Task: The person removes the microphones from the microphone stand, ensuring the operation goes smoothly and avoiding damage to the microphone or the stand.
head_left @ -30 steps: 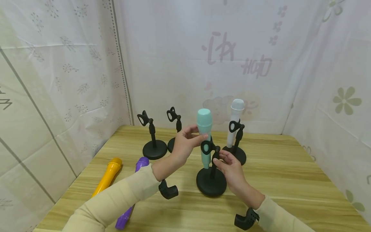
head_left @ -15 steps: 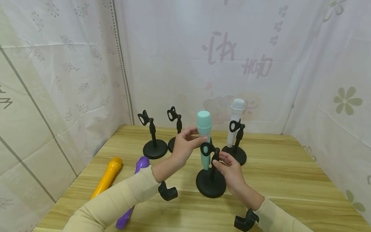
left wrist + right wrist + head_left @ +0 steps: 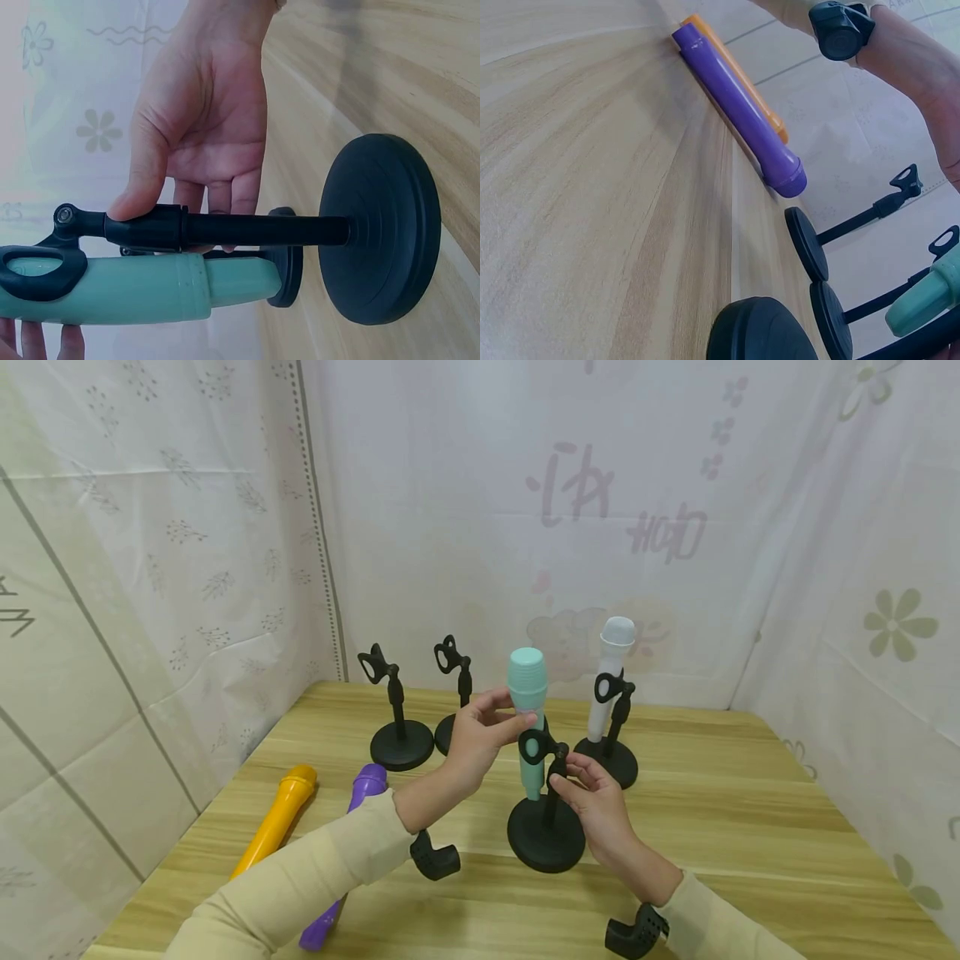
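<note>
A teal microphone (image 3: pixel 528 678) stands upright in the clip of a black desk stand (image 3: pixel 546 837), its tail just above the round base. My left hand (image 3: pixel 478 742) pinches the microphone below its head, between thumb and fingers. With thumb and fingertips, my right hand (image 3: pixel 598 795) grips the stand's post. The left wrist view shows the clip (image 3: pixel 45 274) around the teal body and the right thumb against the post's collar. Only a few left fingertips (image 3: pixel 34 341) appear there, under the microphone.
Behind on the right, a white microphone (image 3: pixel 617 635) sits in another stand (image 3: pixel 618 764). Two stands with bare clips, one left (image 3: pixel 401 746) and one beside it (image 3: pixel 447 656), stand at the back. Orange (image 3: pixel 273 818) and purple (image 3: pixel 367 783) microphones lie at left, partly behind the left sleeve.
The teal microphone has sunk slightly in the clip, and its head sits a little lower than a second ago. Both hands keep their holds in nearly the same place.
</note>
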### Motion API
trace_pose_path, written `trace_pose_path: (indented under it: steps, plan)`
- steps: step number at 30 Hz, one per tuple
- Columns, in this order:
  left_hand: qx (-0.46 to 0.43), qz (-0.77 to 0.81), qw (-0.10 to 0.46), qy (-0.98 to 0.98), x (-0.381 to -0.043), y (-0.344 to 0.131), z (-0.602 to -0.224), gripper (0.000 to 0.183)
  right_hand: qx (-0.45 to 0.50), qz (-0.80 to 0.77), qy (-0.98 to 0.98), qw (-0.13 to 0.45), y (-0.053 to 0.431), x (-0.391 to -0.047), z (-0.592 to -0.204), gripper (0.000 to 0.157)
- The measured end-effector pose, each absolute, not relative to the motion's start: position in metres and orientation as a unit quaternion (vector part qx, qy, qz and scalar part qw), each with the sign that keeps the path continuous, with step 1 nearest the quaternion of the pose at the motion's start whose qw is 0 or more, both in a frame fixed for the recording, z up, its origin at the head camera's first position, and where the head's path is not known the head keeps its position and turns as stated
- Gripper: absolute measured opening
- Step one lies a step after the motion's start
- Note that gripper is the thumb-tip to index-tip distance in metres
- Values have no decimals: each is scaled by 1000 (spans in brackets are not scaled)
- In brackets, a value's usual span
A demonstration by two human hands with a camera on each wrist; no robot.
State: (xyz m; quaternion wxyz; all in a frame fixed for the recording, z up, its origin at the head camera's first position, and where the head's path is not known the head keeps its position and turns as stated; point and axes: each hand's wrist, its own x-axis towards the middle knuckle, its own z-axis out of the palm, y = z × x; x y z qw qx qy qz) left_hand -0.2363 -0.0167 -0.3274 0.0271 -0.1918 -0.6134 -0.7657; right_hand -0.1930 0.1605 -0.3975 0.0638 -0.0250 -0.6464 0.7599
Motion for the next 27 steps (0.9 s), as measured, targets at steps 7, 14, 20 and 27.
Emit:
trace_pose_path:
  steps: [7, 14, 20, 27]
  plan:
    - [-185, -759, 41, -623, -235, -13, -329, 39, -24, 762, -644, 59, 162, -194, -398, 27]
    - [-178, -756, 63, -626, -231, -9, -328, 41, -20, 759, -648, 58, 162, -193, -396, 31]
    - [-168, -740, 94, -645, -229, -5, -330, 43, -16, 759, -647, 67, 162, -193, -398, 29]
    - [-166, -736, 119, -645, -228, -2, -333, 45, -6, 755, -651, 81, 163, -194, -402, 33]
